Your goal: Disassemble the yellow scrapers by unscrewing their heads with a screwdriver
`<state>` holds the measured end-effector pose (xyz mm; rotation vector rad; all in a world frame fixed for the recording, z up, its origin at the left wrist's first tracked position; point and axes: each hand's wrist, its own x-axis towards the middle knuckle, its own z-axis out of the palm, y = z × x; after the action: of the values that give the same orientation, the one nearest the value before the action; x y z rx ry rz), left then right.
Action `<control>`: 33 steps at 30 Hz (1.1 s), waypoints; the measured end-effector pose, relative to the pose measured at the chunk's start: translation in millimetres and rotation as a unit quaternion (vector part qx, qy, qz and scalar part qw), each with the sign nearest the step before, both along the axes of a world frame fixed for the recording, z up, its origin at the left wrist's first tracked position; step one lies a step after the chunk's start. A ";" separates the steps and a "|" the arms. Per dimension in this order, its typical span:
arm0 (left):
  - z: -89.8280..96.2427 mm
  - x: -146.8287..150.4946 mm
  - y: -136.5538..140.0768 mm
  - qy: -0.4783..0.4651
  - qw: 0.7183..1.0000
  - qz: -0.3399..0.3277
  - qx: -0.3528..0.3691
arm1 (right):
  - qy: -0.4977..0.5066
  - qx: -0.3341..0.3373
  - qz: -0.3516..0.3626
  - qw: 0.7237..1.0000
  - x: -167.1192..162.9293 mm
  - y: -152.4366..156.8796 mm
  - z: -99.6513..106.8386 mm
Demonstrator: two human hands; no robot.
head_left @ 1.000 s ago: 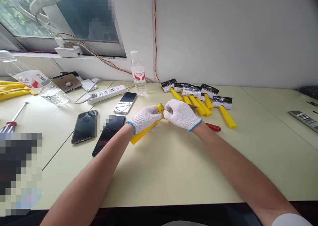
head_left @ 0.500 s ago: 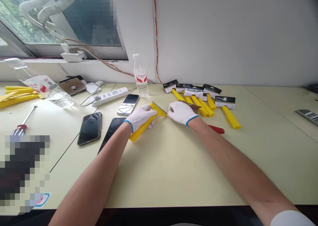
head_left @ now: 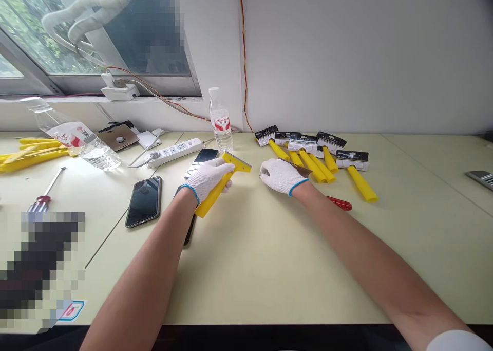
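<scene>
My left hand (head_left: 210, 175), in a white knit glove with a blue cuff, is closed around the handle of a yellow scraper (head_left: 214, 196). The scraper's wide head points up and right, with a thin metal edge along its top. A gap to the right of it is my right hand (head_left: 280, 175), gloved alike, thumb and fingers pinched together low over the table. Whatever the pinch holds is too small or hidden to name. Behind that wrist, a dark brownish flat piece (head_left: 302, 170) shows partly. By the right forearm lies a red handle (head_left: 339, 203), its other end hidden.
Several yellow-handled scrapers (head_left: 362, 184) in black-and-white card packaging lie at the back right. On the left are a phone (head_left: 144, 202), a power strip (head_left: 177, 153), a screwdriver (head_left: 46, 191), a tilted water bottle (head_left: 79, 137) and yellow pieces (head_left: 34, 153). An upright bottle (head_left: 221, 125) stands near the wall.
My left hand has drawn the scraper to the left, away from my right hand, so the gap between them is wider. My right hand stays pinched in nearly the same place. The view has shifted slightly.
</scene>
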<state>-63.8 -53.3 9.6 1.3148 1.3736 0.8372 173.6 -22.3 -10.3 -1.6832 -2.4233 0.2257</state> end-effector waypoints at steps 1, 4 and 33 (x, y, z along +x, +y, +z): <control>2.1 -1.1 0.0 -0.017 1.000 0.008 0.009 | 0.006 0.003 -0.001 1.000 0.9 -0.4 0.0; 6.8 0.9 -1.4 -0.059 0.998 0.023 0.023 | 0.031 0.015 -0.004 0.999 3.7 -4.8 3.3; -2.7 23.1 5.1 -0.019 0.985 0.111 0.133 | 0.160 -0.109 -0.096 0.977 113.2 -99.4 8.4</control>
<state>-40.7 -48.2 6.8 1.3539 1.4323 1.2266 286.8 -121.7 -1.9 -1.7927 -2.0494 0.6964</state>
